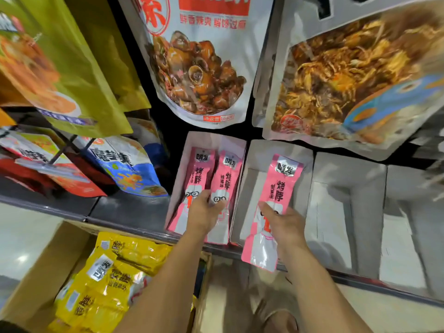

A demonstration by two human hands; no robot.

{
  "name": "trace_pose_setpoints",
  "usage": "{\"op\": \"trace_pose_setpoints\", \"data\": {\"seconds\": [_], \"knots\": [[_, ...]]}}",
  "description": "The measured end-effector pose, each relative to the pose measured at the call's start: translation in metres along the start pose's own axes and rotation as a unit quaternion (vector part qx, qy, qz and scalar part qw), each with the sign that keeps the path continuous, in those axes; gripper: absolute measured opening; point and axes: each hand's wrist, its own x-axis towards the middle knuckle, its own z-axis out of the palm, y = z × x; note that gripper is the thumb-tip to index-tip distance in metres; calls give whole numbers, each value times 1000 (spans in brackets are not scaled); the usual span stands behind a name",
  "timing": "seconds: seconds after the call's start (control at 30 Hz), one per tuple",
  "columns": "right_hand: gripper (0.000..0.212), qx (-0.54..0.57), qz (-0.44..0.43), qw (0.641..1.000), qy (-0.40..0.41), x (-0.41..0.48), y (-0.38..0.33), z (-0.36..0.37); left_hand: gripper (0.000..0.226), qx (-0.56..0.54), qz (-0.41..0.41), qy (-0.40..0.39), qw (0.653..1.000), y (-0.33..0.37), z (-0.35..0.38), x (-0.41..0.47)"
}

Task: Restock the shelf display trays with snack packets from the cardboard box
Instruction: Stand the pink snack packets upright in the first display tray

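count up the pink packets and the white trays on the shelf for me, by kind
pink packets: 3 (two held by the left hand in the leftmost tray, one held by the right hand)
white trays: 4
total: 7

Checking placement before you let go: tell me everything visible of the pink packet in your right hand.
The pink snack packet is a long, narrow, glossy plastic pouch, pink with white panels and dark characters, a white label near its top. It lies lengthwise, tilted, top end in the second white tray, lower sealed end overhanging the shelf's front rail. The right hand grips its middle, thumb on top.
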Motion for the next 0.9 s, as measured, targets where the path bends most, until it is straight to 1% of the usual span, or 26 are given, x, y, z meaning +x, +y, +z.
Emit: {"op": "trace_pose_setpoints", "data": {"seconds": [0.13,0.23,0.3,0.37,0.47,0.53,0.6,0.7,0.77,0.83,0.9], "knots": [[12,-19,-1,1000,-4,-5,-4,1,31,100,50,27,993,-3,3,5],[12,-22,-3,1000,-16,-11,-10,2,48,213,39,39,976,0,3,2],[14,-20,-3,1000,-22,-15,-13,4,59,229,25,45,972,4,0,-1],[13,-11,-2,1000,-29,-19,-16,5,62,201,17,34,979,5,-2,-5],[13,5,-2,999,-35,-22,-19,12,52,139,8,31,990,7,-9,-11],[14,24,4,999,-35,-21,-20,19,39,132,19,52,990,8,-20,-14],[12,23,9,999,-48,-19,-21,28,29,136,31,94,986,5,-34,-15],[8,23,15,996,-81,-21,-23,47,31,153,49,175,971,-4,-58,-12],[9,16,16,995,-99,-22,-24,60,26,183,58,221,956,-15,-71,-11],[13,0,16,993,-118,-23,-23,74,19,191,52,236,951,-27,-79,-13],[15,-11,25,989,-146,-24,-23,89,9,135,52,216,966,-37,-84,-14]]}}
